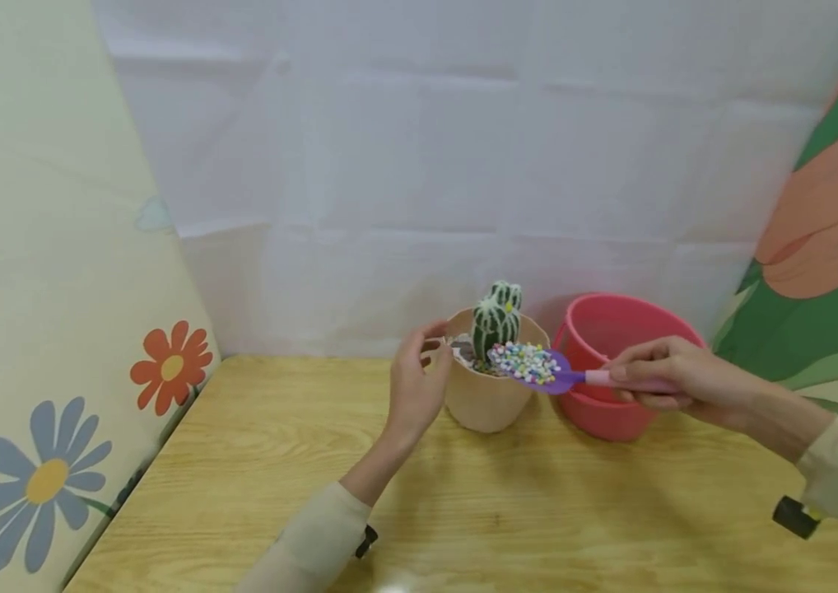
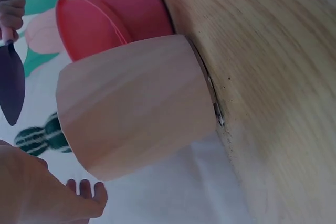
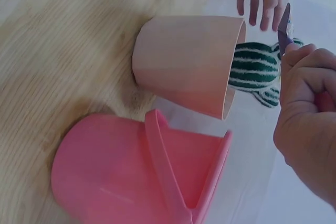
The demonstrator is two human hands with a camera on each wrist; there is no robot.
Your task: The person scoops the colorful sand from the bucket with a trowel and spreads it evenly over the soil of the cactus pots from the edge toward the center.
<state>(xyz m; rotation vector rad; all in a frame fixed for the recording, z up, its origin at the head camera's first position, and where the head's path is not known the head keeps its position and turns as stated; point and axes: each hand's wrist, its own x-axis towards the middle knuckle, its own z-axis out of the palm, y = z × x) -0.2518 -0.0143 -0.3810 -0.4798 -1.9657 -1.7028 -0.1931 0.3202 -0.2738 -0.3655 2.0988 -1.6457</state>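
Although the cactus [image 1: 495, 331] is potted, the shovel [image 1: 565, 377] gripped by the right hand [image 1: 672, 375] is unemptied; left hand [image 1: 419, 384] released.

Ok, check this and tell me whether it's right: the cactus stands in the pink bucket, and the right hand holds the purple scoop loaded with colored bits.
Not quite: the cactus stands in the beige pot, not the pink bucket beside it, as the head view shows. The right hand does hold the purple scoop loaded with colored bits.
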